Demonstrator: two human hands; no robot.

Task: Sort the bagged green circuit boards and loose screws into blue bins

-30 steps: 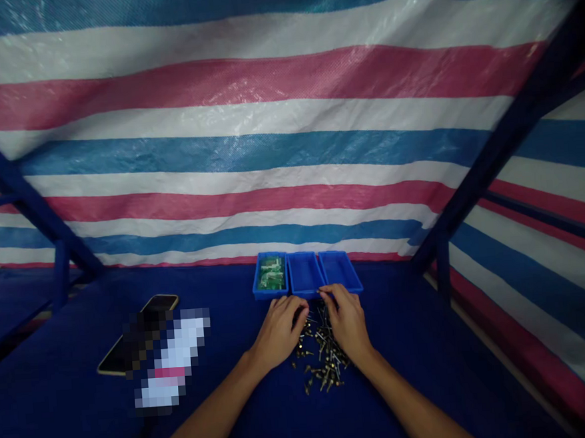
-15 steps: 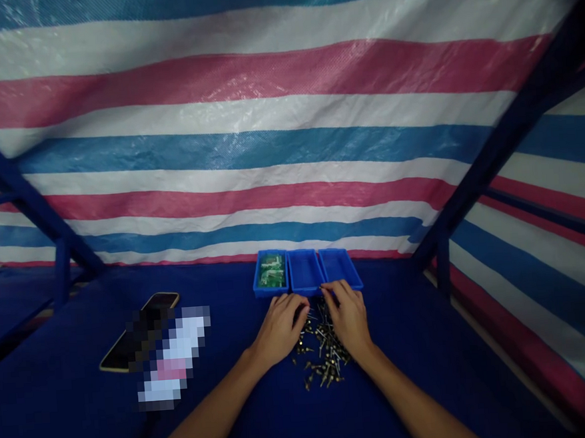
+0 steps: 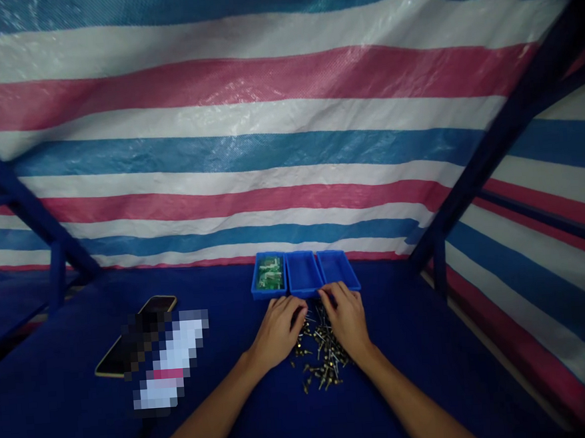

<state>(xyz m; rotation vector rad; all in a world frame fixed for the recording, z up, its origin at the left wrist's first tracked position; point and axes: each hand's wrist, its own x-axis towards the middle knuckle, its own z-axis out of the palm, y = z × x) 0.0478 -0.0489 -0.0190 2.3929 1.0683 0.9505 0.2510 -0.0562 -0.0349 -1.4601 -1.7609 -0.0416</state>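
The left hand [image 3: 279,333] and right hand [image 3: 347,320] curl narrowly at either side of a loose pile of thin metal pins with brass ends [image 3: 323,364]. It lies on a blue counter [image 3: 423,370], just below three blue plastic trays [image 3: 303,273]. Whether either hand holds a pin cannot be seen.

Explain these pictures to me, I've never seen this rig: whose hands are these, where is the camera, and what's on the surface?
There's no machine here, just a person's two bare hands, seen from one head-worn camera looking forward and down. The left hand and right hand rest at a loose pile of small metal pins with brass-coloured ends on a dark blue surface. Beyond them stand three blue plastic trays; the leftmost blue tray holds green circuit boards. I cannot tell whether either hand holds a pin.
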